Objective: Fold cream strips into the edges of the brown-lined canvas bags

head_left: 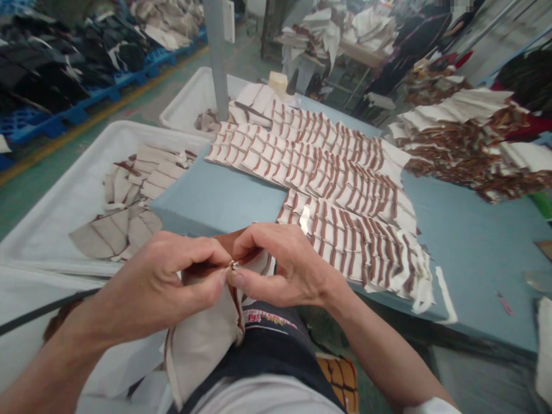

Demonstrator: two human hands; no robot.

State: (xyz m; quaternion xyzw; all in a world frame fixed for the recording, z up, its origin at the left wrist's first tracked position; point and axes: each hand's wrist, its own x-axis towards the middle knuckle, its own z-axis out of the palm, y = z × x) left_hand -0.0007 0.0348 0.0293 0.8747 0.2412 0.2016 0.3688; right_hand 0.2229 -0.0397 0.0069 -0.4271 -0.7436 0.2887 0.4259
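Bare left hand (170, 282) and bare right hand (287, 261), both pinching a cream-and-brown fabric piece (200, 342), which hangs before a dark navy apron (276, 348), overlapping brown-striped cream fabric panels (321, 167) on a pale-blue tabletop (200, 192) beyond

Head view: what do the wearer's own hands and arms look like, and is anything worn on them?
The left hand and right hand are bare, with no gloves, rings or watch visible. Both forearms are uncovered where they show. A white sleeve edges into view on the right arm; no left sleeve shows.
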